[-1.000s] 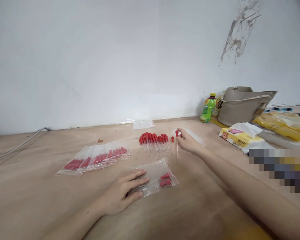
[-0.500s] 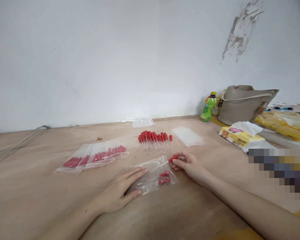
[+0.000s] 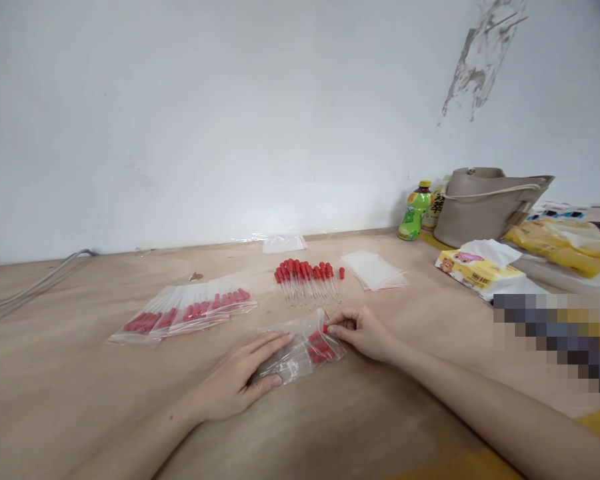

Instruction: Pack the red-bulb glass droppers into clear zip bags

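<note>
A clear zip bag (image 3: 296,357) lies on the table with red-bulbed droppers (image 3: 320,351) inside at its right end. My left hand (image 3: 245,377) rests over the bag's left part, fingers stretched and thumb apart. At the bag's right mouth, my right hand (image 3: 357,332) pinches the red bulb of a dropper (image 3: 325,329), most of which is inside the bag. Behind the bag is a bunch of loose droppers (image 3: 307,280) with red bulbs and thin clear stems. Filled bags (image 3: 185,310) overlap in a fan on the left.
A stack of flat bags (image 3: 373,270) lies right of the loose droppers. Another clear bag (image 3: 284,245) is by the wall. To the right stand a green bottle (image 3: 414,212), a grey-brown handbag (image 3: 480,213) and a tissue pack (image 3: 480,270). A grey cable (image 3: 45,281) runs along the left.
My right hand has moved left, sliding the dropper further into the bag until mostly its bulb end is at the opening. My left hand stays on the bag.
</note>
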### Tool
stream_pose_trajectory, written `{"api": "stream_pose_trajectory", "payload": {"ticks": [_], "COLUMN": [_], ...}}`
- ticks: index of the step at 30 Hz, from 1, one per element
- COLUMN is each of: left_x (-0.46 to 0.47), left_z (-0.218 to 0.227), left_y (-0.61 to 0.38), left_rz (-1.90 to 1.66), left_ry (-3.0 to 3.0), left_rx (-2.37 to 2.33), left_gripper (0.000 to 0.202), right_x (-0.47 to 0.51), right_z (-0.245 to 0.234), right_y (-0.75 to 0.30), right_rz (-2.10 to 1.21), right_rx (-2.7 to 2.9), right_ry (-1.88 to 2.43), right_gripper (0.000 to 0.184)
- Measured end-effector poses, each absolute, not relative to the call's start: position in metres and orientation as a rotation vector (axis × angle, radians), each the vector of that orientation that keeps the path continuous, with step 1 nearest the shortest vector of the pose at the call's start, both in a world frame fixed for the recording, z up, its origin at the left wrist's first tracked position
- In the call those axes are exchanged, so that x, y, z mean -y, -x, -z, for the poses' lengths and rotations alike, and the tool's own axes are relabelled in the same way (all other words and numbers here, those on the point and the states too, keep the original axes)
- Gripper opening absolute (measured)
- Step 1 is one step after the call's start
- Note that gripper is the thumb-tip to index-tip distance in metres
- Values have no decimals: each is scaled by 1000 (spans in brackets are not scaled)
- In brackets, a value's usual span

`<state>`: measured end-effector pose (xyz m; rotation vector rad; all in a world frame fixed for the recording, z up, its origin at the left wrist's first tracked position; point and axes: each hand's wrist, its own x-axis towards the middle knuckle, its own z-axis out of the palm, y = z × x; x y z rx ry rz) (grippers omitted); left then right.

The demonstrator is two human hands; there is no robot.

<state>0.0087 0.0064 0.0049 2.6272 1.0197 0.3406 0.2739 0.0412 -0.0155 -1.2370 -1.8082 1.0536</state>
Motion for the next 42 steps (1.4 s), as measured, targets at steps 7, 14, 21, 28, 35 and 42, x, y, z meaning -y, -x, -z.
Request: {"api": "stream_pose_trajectory", "payload": {"ticks": [7,14,21,28,35,42], "left_x": [-7,-9,-10,-10,-10,-10], "left_z": [-4,-2,2,1,0,0], "left_y": [-8,-7,-5,-6,-6,-6], "left_rz": [-338,-317,-305,-320,-303,-321], "left_ry": [-2642,-2664,-2669,-2666,-2665,-2669], "left_rx": [-1003,-1004,-982,-981,-993,-992], "left_gripper": [52,47,45,45,45,44], "right_x": [-41,-29,-32,-25,-28,-36], "right_z": [15,3,5,-2,6,7], "right_y": [-279,-280,-279,-275,-265,-274], "right_rz": [-997,-708,-609,-726,-1335,-1405], "right_rx": [2052,2269,2207,2186,1553,1469], "right_ry": [1137,1045,1082,1100,1263,1406], "right_gripper": [14,20,24,31,28,22]}}
